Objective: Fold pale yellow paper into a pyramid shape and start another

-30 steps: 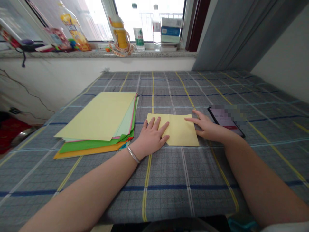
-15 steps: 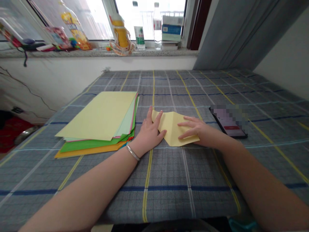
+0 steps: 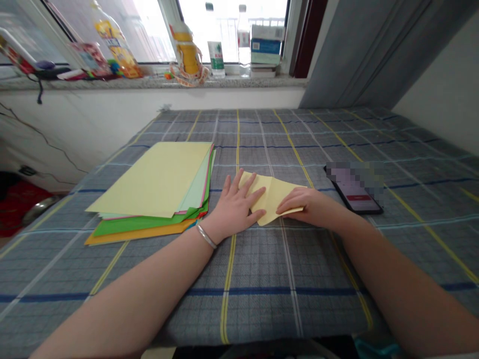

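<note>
- Pressing a folded sheet of pale yellow paper (image 3: pixel 275 197) against a grey checked cloth cover (image 3: pixel 299 309) with both hands; the sheet lies flat between the hands, just right of a stack of coloured paper (image 3: pixel 149 179).
- Handling: the sheet looks light, thin and soft, likely to slide on the cloth and crease easily. Flat palm pressure seems safer than a hard pinch; the free outer corner or folded edge looks like the best place to take hold.
- Left hand (image 3: pixel 235 202): open, fingers spread, resting flat on the sheet's left part, with its lower fingers near the sheet's bottom edge. A metal bangle (image 3: pixel 205 236) sits on the wrist.
- Right hand (image 3: pixel 305 205): open, fingers slightly curved and lying across the sheet's right part. It doesn't look like a pinch, but the thumb is hidden, so that's not certain.
- Neither hand lifts the sheet; both only touch it from above.
- Nearby: a smartphone (image 3: pixel 354 189) lies on the cloth right of the right hand, its screen partly pixelated. Plastic bottles (image 3: pixel 215 42) and a stack of boxes (image 3: pixel 265 47) stand on the windowsill (image 3: pixel 149 82) ahead.
</note>
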`<state>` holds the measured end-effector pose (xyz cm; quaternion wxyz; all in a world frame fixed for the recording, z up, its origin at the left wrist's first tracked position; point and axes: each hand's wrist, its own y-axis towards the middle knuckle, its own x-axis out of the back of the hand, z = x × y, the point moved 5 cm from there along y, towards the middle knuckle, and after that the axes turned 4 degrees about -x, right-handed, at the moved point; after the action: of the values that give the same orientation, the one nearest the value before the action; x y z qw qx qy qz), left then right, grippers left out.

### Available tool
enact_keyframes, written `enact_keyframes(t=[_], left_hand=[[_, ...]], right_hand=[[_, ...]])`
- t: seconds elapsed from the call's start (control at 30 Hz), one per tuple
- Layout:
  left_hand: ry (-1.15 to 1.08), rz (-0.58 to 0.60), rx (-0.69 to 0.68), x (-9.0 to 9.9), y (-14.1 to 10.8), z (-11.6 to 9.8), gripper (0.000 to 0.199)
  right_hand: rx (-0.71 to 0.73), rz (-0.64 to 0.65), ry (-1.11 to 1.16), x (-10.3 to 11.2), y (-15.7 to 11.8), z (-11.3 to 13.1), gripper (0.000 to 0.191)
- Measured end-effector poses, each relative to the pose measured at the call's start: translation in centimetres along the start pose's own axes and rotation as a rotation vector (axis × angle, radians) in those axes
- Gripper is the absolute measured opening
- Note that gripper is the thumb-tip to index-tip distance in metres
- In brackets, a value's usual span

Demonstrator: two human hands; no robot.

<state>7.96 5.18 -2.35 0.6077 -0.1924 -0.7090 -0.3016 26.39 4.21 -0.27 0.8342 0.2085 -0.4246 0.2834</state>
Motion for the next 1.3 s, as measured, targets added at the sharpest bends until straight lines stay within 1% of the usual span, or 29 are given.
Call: enact_keyframes(t=[0.1, 0.17, 0.27, 0.4, 0.47, 0.57, 0.67, 0.8, 0.97, 1.13, 1.23, 1.3], left_hand=[[-0.013, 0.115, -0.039, -0.5, 0.0, -0.2, 0.06], [-0.018, 0.159, -0.037, -0.6, 0.1, -0.2, 0.06], [-0.038, 0.161, -0.046, -0.6, 0.1, 0.0, 0.061], [-0.103, 0.176, -0.089, -0.7, 0.0, 0.4, 0.056], [-0.118, 0.19, -0.123, -0.7, -0.1, 0.4, 0.06], [-0.095, 0.202, -0.147, -0.6, -0.2, 0.2, 0.07], [-0.067, 0.234, -0.139, -0.5, -0.2, 0.0, 0.074], [-0.078, 0.248, -0.131, -0.6, -0.2, 0.1, 0.071], [-0.125, 0.268, -0.098, -0.9, -0.2, 0.5, 0.057], [-0.096, 0.286, -0.091, -0.8, -0.1, 0.3, 0.061], [-0.074, 0.307, -0.095, -0.8, -0.2, 0.2, 0.065], [-0.073, 0.314, -0.101, -0.8, -0.2, 0.2, 0.068]], right_hand=[[-0.099, -0.05, -0.04, 0.2, 0.0, -0.6, 0.015], [-0.192, -0.093, -0.041, 0.4, -0.1, -1.2, 0.016], [-0.295, -0.133, -0.035, 0.6, -0.1, -1.9, 0.017], [-0.355, -0.169, 0.041, 0.4, 0.4, -2.5, 0.021], [-0.388, -0.184, 0.077, 0.2, 0.6, -2.8, 0.022], [-0.404, -0.186, 0.08, -0.2, 0.9, -2.9, 0.019], [-0.402, -0.193, 0.065, -0.4, 0.9, -2.9, 0.018], [-0.397, -0.199, 0.052, -0.6, 1.0, -3.0, 0.019], [-0.41, -0.207, -0.033, -0.8, 1.2, -3.0, 0.021], [-0.438, -0.211, -0.064, -1.1, 1.3, -3.3, 0.022], [-0.442, -0.236, -0.083, -1.2, 1.3, -3.5, 0.024], [-0.438, -0.248, -0.093, -1.2, 1.3, -3.5, 0.023]])
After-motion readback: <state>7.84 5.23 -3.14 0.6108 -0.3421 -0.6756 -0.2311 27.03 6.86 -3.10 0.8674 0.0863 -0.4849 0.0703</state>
